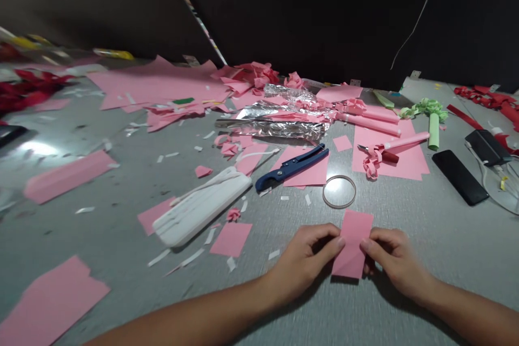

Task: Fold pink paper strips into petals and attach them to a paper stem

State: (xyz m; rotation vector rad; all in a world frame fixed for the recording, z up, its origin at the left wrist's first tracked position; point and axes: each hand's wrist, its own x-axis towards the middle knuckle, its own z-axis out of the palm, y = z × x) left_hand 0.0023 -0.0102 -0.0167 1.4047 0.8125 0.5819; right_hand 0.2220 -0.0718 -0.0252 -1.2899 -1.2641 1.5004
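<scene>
A small pink paper rectangle [353,232] is held upright just above the grey table. My left hand [310,254] pinches its left edge between thumb and fingers. On the opposite edge, my right hand [391,257] has the same kind of pinch, thumb in front and fingertips partly hidden behind the sheet. Just beyond the paper lies a thin ring [339,206]. Navy-handled cutters [292,167] rest on pink sheets further left. A square of pink paper [231,239] and a tiny curled pink paper piece [233,214] lie left of my left hand.
A white power strip [203,208] lies to the left, among paper scraps. Crumpled silver foil [279,119] and pink paper rolls [368,123] sit at the back. At right are a black phone [460,177], a charger block [487,147] with cable, and a green paper flower [433,130].
</scene>
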